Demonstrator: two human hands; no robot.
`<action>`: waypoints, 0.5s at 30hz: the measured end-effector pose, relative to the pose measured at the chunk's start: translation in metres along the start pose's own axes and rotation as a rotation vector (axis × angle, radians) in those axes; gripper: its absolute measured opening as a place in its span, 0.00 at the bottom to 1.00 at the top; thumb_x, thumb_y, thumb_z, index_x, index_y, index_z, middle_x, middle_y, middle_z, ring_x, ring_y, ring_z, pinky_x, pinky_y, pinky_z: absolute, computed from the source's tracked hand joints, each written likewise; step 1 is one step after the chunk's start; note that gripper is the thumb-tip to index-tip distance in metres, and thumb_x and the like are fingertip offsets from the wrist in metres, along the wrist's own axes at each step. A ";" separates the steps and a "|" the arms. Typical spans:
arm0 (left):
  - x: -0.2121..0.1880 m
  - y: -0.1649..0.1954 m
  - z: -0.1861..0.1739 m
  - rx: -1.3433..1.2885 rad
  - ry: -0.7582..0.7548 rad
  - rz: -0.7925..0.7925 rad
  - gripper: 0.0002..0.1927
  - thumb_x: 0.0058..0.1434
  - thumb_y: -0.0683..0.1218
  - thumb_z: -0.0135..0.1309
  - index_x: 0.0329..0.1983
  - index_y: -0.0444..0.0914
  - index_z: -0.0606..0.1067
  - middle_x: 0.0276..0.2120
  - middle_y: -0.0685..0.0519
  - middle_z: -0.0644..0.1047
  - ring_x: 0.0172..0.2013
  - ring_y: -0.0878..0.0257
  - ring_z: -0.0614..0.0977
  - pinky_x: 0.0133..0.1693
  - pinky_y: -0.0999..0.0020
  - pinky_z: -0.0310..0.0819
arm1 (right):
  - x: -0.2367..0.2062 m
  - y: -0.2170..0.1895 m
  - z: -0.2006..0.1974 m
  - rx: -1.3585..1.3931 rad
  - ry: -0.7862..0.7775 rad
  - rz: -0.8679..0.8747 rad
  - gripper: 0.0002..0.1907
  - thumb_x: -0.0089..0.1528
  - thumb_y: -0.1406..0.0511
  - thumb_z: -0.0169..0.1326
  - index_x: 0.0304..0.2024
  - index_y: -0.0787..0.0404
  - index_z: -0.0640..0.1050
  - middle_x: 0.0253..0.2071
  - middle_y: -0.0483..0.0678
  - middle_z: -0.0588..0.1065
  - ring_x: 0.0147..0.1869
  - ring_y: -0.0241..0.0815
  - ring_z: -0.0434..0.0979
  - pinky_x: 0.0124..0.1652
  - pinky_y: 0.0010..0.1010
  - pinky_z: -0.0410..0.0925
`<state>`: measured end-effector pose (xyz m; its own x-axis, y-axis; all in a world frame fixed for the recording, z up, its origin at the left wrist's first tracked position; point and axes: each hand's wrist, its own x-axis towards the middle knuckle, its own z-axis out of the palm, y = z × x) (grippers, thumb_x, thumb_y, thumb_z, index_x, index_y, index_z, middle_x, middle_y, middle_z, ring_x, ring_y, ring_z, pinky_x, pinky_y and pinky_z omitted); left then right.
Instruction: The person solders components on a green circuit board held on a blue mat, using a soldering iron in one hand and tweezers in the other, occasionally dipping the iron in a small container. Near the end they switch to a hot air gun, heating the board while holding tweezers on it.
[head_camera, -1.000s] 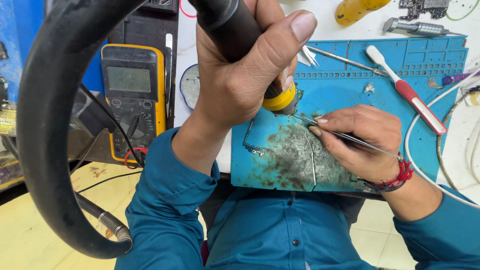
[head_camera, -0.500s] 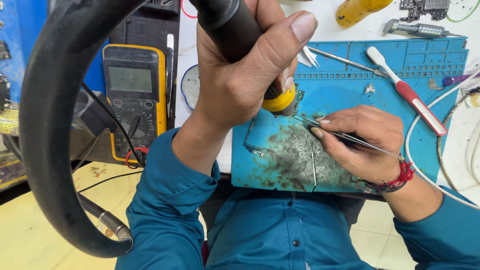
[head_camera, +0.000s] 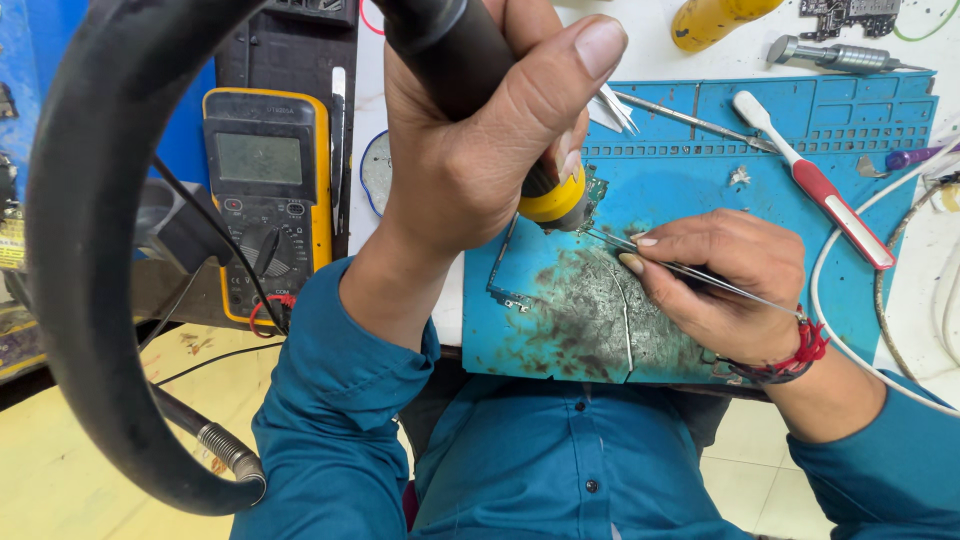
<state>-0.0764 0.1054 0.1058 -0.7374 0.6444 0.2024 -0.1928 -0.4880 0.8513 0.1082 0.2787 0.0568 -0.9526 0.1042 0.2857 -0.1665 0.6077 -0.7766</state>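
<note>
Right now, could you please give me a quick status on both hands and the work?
Left hand grips black hot-air handle, yellow collar. Right hand holds thin metal tweezers at small green circuit board. Blue scorched mat beneath; nothing blocking.

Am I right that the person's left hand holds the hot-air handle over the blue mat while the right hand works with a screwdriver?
Not quite: in the head view, the right hand holds thin tweezers, not a screwdriver. The left hand does hold the hot-air handle over the blue mat.

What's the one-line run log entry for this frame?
left hand: grips hot-air handpiece, nozzle over circuit board | right hand: holds tweezers at board | surface: blue mat | nearby: multimeter
</note>
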 end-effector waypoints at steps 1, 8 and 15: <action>0.000 0.000 0.000 0.000 0.003 0.003 0.15 0.76 0.38 0.56 0.30 0.35 0.70 0.20 0.52 0.71 0.20 0.66 0.73 0.26 0.71 0.68 | 0.000 0.000 0.000 -0.002 -0.003 -0.002 0.08 0.58 0.74 0.65 0.40 0.65 0.80 0.39 0.53 0.81 0.38 0.43 0.83 0.37 0.26 0.72; 0.000 -0.001 -0.003 0.025 -0.014 0.037 0.16 0.77 0.39 0.56 0.30 0.35 0.70 0.21 0.52 0.72 0.21 0.66 0.73 0.27 0.70 0.69 | -0.001 0.001 0.000 0.003 -0.012 0.000 0.09 0.58 0.75 0.64 0.41 0.65 0.80 0.39 0.53 0.81 0.39 0.43 0.83 0.37 0.26 0.72; 0.000 -0.001 -0.003 0.044 -0.011 0.039 0.15 0.76 0.39 0.56 0.30 0.35 0.70 0.21 0.52 0.72 0.21 0.67 0.74 0.27 0.71 0.69 | 0.000 0.000 0.000 0.013 -0.010 -0.002 0.09 0.58 0.75 0.65 0.41 0.65 0.80 0.40 0.53 0.81 0.39 0.43 0.83 0.38 0.26 0.73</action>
<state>-0.0780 0.1044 0.1037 -0.7369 0.6318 0.2405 -0.1356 -0.4867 0.8630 0.1083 0.2783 0.0569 -0.9547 0.0949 0.2819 -0.1717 0.5979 -0.7830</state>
